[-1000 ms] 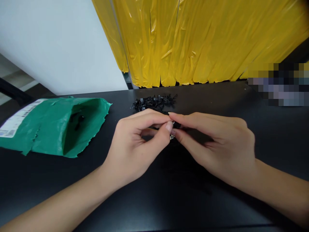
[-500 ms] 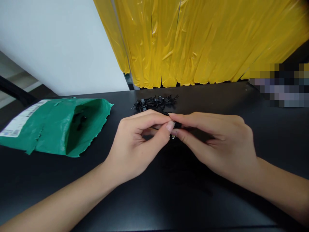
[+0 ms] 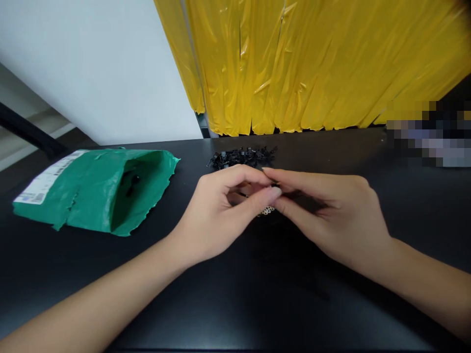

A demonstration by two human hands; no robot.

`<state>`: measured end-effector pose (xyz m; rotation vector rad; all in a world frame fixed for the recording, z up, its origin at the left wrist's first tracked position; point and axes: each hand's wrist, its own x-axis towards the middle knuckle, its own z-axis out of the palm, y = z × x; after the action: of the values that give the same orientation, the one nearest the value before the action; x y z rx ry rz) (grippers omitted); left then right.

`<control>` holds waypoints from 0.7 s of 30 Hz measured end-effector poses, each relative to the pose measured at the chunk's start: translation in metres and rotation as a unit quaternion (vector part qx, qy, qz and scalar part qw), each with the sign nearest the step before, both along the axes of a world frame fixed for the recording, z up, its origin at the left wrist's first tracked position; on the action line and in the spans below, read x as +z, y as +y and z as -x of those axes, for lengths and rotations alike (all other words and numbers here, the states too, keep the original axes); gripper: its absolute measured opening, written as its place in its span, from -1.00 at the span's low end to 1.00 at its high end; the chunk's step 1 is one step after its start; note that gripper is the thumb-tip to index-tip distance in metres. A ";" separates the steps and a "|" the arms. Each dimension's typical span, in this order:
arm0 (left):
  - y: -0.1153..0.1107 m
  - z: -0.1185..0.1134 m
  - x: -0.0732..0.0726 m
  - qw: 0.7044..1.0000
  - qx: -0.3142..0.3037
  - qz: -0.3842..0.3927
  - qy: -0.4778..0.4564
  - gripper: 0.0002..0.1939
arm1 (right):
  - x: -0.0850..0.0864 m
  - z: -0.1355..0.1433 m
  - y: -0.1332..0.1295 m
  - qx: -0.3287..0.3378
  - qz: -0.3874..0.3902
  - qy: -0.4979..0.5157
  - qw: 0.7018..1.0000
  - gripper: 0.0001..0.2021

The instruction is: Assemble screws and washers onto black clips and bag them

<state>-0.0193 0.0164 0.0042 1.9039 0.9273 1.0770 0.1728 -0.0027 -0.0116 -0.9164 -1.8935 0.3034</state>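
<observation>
My left hand (image 3: pixel 230 213) and my right hand (image 3: pixel 331 211) meet fingertip to fingertip above the dark table (image 3: pixel 235 304). Both are closed in a pinch around a small black part (image 3: pixel 275 186), mostly covered by the fingers, so its exact kind does not show. Beneath the fingertips, partly hidden, lies a cluster of small gold-coloured pieces with holes (image 3: pixel 268 211). Just beyond my hands sits a heap of small black plastic parts (image 3: pixel 243 156).
To the left, a torn-open green mailing bag (image 3: pixel 88 196) with a white label lies with its mouth facing right and dark items inside. Yellow plastic sheeting (image 3: pixel 294 68) hangs behind the table, beside a white panel (image 3: pixel 103 68). A pixelated patch blurs the far right.
The view has shifted slightly, moving the bag and heap rightward in the picture. My fingers have closed further over the black part, and more of the gold-coloured pieces shows below.
</observation>
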 end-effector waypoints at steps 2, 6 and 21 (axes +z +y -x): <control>0.010 0.009 0.005 0.997 0.016 -0.049 0.059 -0.86 | -0.002 -0.001 0.002 0.033 0.031 0.006 0.999 -0.52; 0.032 0.051 0.025 0.904 0.147 -0.247 0.316 -0.80 | 0.000 -0.008 0.010 -0.004 0.070 0.008 0.998 -0.47; 0.045 0.114 0.054 0.654 0.364 0.036 0.662 -0.61 | -0.006 -0.021 0.025 -0.041 0.063 -0.183 0.980 -0.88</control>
<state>-0.1330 0.0617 0.0582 2.1144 2.6245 -0.3201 0.1940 0.0224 -0.0179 -1.1973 -2.1818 0.2170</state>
